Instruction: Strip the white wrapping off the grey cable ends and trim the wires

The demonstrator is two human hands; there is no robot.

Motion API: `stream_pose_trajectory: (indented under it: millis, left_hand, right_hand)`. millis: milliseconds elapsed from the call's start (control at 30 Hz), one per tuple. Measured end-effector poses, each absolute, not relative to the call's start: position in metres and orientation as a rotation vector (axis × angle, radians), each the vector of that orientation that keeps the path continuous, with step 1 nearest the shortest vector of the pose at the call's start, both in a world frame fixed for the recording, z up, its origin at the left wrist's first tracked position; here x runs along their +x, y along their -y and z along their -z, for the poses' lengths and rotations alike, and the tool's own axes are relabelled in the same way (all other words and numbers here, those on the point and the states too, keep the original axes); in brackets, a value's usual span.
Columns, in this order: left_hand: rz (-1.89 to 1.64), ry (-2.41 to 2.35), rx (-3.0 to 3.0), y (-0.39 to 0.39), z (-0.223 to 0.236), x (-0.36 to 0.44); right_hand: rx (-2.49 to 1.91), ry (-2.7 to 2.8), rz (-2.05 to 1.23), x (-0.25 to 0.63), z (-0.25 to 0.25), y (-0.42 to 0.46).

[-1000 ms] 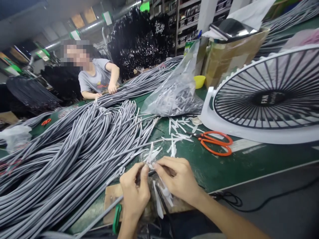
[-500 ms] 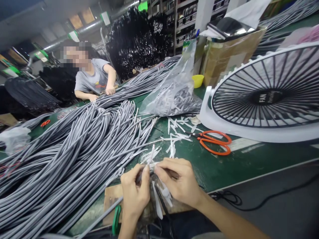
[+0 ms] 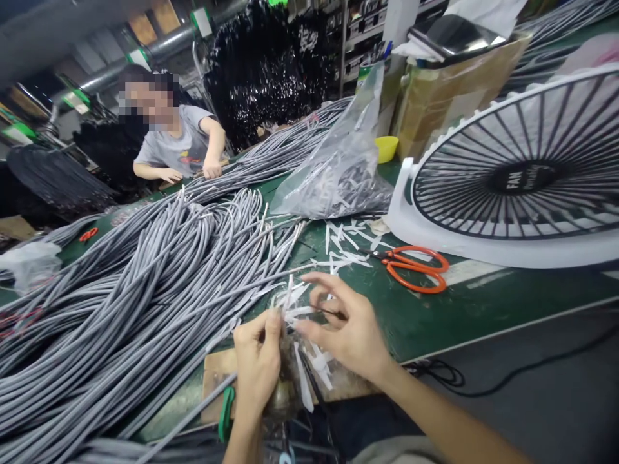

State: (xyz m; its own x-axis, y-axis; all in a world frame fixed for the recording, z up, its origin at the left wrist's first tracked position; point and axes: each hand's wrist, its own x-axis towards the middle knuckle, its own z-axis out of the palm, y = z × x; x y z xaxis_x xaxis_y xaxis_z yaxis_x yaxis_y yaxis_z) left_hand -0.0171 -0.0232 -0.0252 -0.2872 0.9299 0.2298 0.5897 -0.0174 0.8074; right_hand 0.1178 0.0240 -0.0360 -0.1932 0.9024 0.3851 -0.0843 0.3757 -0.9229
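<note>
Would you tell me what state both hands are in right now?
Left hand: closed, pinching a grey cable.
Right hand: open, thumb and forefinger apart, near white strips.

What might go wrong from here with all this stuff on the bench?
The scissors lie with their blades among white strips, so reaching there might nick the right hand. The piled grey cables overlap heavily; tugging one could drag or tangle others.
</note>
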Motion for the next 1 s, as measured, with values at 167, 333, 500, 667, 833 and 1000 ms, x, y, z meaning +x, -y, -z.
stream_pose_trajectory:
  millis: [167, 333, 500, 667, 833, 1000]
  left_hand:
    - [-1.218, -1.785, 1.670, 0.027, 0.024, -0.017]
    - [-1.280, -1.772, 1.722, 0.028, 0.027, -0.020]
    - [-1.424, -1.850, 1.525, 0.025, 0.029, -0.019]
    - [-1.508, -1.990, 1.425, 0.022, 0.029, -0.019]
    - [-1.486, -1.897, 1.564, 0.024, 0.033, -0.019]
    - [-1.441, -1.863, 1.700, 0.025, 0.035, -0.021]
  right_hand:
    - [-0.714, 1.646, -1.024, 0.114, 0.034, -0.026]
    - [-0.736, 1.679, -0.870, 0.115, 0.037, -0.027]
    - [-0.498, 1.760, -0.537, 0.118, 0.034, -0.022]
    - [-0.140, 1.628, -0.852, 0.124, 0.031, -0.020]
    - [-0.653, 1.363, -1.030, 0.118, 0.034, -0.025]
    - [-0.714, 1.449, -1.260, 0.111, 0.036, -0.027]
